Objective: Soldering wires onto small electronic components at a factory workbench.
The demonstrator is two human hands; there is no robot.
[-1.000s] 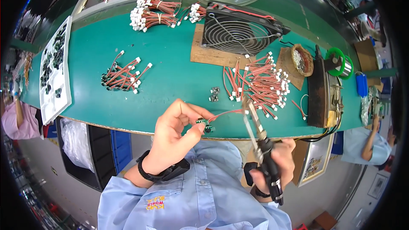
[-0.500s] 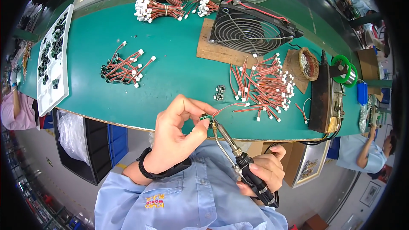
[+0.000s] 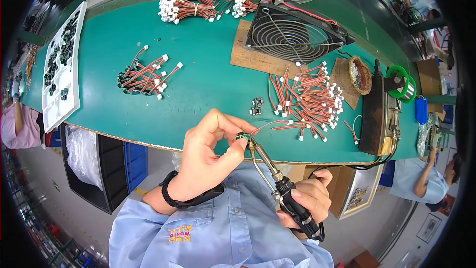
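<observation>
At table edge (image 3: pixel 139 142) | left hand (image 3: pixel 206 149) pinches circuit board (image 3: pixel 242 136) | right hand (image 3: pixel 311 197) grips soldering iron (image 3: pixel 285 187) — bare tabletop (image 3: pixel 158 121) leftward

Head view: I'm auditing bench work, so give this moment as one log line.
left hand: pinching green circuit board; right hand: holding soldering iron; iron tip: at board, contact unclear

- Pinching small green circuit board (image 3: pixel 242 136) between thumb and fingers of left hand (image 3: pixel 201 164).
- Holding soldering iron (image 3: pixel 285 187) in right hand (image 3: pixel 313 197), tip just beside left fingertips.
- Noted beyond left fingers, rightward: pile of red leads (image 3: pixel 308 103).
</observation>
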